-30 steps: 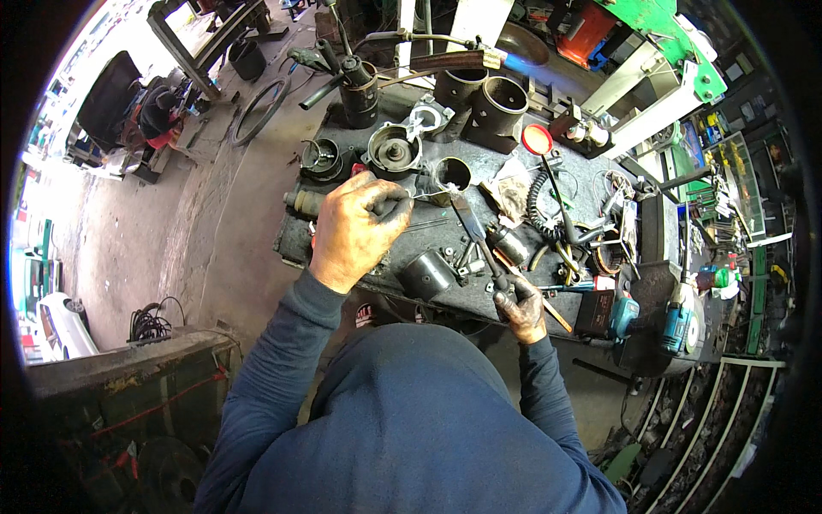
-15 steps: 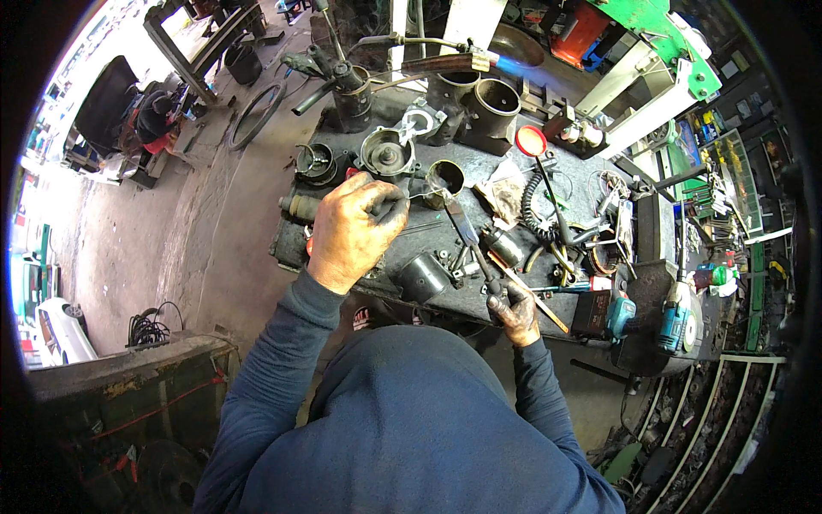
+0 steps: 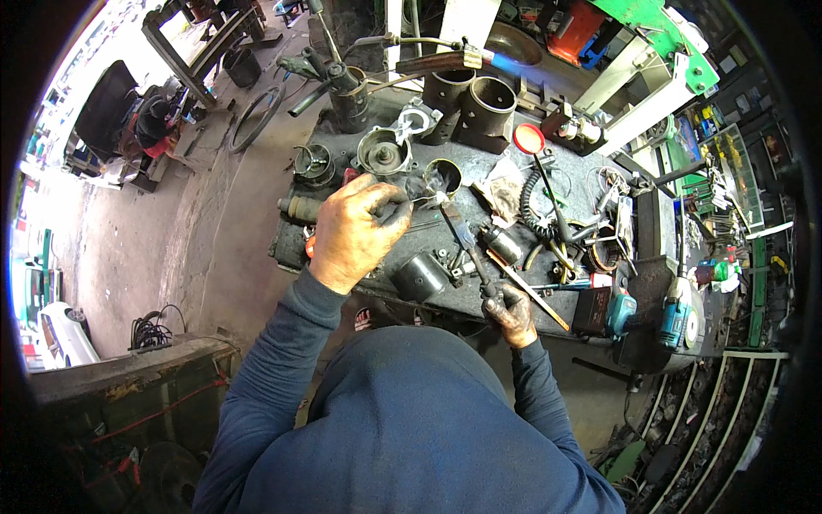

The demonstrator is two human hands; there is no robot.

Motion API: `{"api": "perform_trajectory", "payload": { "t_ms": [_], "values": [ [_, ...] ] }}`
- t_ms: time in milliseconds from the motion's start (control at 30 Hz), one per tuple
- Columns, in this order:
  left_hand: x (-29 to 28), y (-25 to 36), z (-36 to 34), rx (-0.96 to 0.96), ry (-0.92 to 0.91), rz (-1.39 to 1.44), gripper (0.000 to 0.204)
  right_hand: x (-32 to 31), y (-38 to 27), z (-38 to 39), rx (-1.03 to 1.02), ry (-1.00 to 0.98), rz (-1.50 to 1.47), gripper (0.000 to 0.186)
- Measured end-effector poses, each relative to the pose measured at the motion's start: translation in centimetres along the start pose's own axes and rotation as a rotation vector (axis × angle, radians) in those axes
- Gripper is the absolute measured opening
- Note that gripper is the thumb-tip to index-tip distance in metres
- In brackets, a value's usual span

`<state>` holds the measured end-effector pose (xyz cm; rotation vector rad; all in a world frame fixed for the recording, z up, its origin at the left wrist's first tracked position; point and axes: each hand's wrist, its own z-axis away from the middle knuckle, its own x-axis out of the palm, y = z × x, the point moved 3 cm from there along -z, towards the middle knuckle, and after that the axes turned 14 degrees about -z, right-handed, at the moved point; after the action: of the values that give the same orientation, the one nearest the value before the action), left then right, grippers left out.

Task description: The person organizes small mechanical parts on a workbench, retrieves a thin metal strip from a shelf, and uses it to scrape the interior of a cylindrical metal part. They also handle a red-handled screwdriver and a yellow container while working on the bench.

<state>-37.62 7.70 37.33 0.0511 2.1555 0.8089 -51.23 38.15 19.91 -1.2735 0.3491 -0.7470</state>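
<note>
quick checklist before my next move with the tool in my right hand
1. Tool gripped by its handle in the right hand: ok.
2. Wire pinched in the left hand: ok.
3. Torch flame away from both hands: ok, lit and blue, across the bench.
4. Wire touching the tool's tip: cannot tell, they meet in view near the cup.
5. Space around the tool: not ok, a stick and loose parts lie close by.
6. Gloves on: not ok, both hands bare.
</note>
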Motion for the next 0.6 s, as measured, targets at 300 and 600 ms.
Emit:
{"api": "perform_trajectory", "payload": {
  "t_ms": [300, 600],
  "values": [
    [-0.1, 0.01, 0.16, 0.023, 0.01, -0.003, 0.016, 0.52, -0.41, 0.51, 0.045, -0.062, -0.012, 0.029],
    [-0.1, 0.22, 0.84, 0.016, 0.004, -0.008, 0.018, 0.41, 0.25, 0.97, 0.059, -0.072, -0.096, 0.034]
  ]
}}
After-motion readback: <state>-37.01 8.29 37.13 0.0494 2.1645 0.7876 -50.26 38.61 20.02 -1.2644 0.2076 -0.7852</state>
